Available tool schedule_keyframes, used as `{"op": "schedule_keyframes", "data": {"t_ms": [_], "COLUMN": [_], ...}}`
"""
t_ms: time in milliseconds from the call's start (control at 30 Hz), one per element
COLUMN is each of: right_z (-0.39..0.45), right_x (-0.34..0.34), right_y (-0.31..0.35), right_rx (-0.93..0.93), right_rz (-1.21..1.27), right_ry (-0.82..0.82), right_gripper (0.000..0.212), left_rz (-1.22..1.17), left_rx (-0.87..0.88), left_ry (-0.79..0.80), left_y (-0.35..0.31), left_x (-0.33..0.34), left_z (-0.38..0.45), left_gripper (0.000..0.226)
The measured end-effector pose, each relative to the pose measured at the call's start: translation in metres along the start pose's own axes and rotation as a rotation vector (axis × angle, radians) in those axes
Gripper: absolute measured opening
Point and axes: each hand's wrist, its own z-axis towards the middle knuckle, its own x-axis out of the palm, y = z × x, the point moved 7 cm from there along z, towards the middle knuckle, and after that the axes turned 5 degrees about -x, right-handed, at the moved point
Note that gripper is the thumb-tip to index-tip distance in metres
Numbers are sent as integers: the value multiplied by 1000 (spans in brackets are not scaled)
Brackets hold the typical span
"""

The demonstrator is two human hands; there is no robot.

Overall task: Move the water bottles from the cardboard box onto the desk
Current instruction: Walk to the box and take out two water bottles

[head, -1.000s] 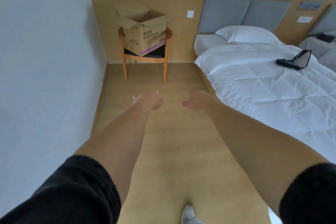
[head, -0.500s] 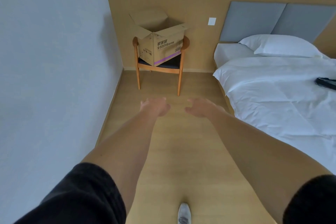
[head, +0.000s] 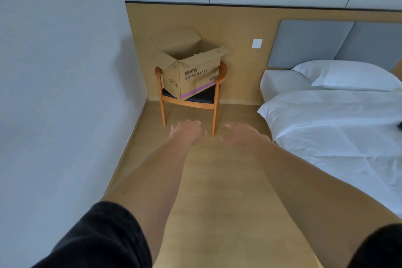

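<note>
Ok, you're holding left hand [head: 188,131] and right hand [head: 241,135] out empty, fingers loosely spread, facing cardboard box [head: 191,72] sitting on chair [head: 218,85]

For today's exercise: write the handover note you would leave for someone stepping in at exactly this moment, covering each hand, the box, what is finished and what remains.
Left hand: open, holding nothing, stretched forward above the floor.
Right hand: open, holding nothing, stretched out beside the left.
Cardboard box: flaps open, sitting on the wooden chair against the far wall, beyond both hands and untouched.
Water bottles: none visible; the inside of the box cannot be seen from here. The desk is out of view.
Done: nothing that shows.
Left: reach the box, lift the bottles out and carry them to the desk.
</note>
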Motion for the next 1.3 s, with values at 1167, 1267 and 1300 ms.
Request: {"op": "schedule_keyframes", "data": {"t_ms": [1167, 1267, 1300], "right_z": [445, 485, 500], "right_x": [-188, -200, -205], "right_y": [-112, -126, -131], "right_rx": [141, 107, 90], "right_rz": [68, 81, 76], "right_ry": [-60, -51, -47], "right_gripper": [65, 66, 66], "left_rz": [-1, -31, -43], "left_rx": [178, 154, 138], "left_ry": [-105, -119, -114], "left_y": [-98, -109, -113], "left_x": [-175, -179, -185], "left_z": [489, 520, 532], "left_gripper": [48, 44, 43]}}
